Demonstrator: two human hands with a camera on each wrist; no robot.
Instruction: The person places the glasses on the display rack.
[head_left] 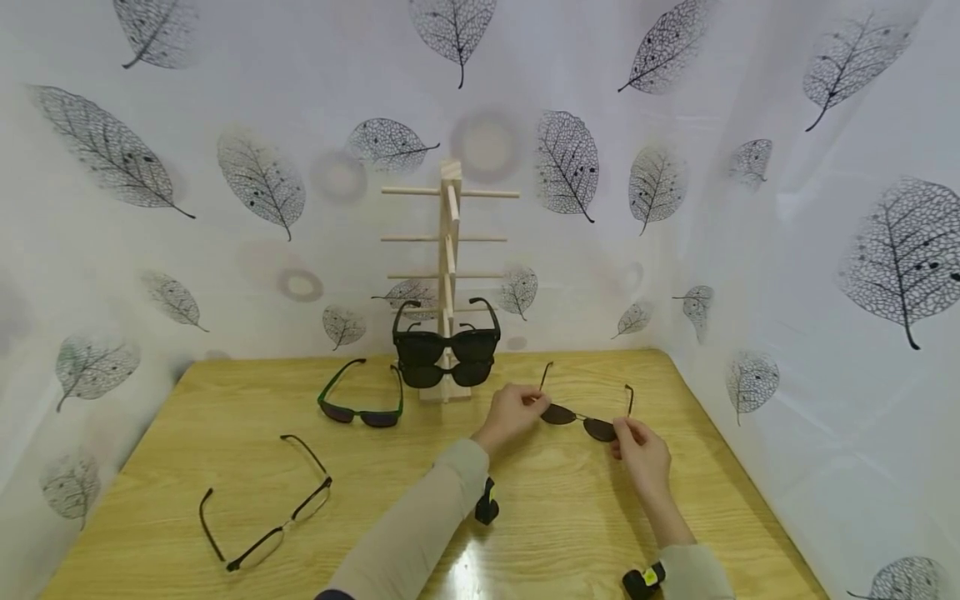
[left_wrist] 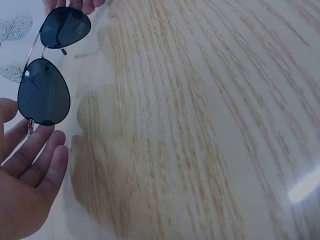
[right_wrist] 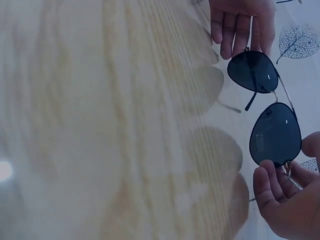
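A pair of aviator sunglasses [head_left: 558, 414] with dark lenses and thin metal frame is held above the table by both hands, temples unfolded and pointing away. My left hand [head_left: 510, 418] pinches its left hinge end. At the other end, my right hand [head_left: 647, 460] pinches the right hinge between thumb and fingers. The left wrist view shows the lens [left_wrist: 44, 92] beside the left fingers [left_wrist: 42, 155]; the right wrist view shows the other lens [right_wrist: 276, 134] above the right fingers [right_wrist: 270, 185]. Shadows of the glasses and hands fall on the wood.
Behind, a wooden display stand [head_left: 448, 250] with crosswise pegs bears two black sunglasses [head_left: 447, 346] low down. Green-framed sunglasses [head_left: 362, 414] lie left of it. Half-rim eyeglasses [head_left: 281, 527] lie at the front left of the wooden table [head_left: 547, 533]. A leaf-print curtain [head_left: 315, 100] surrounds the table.
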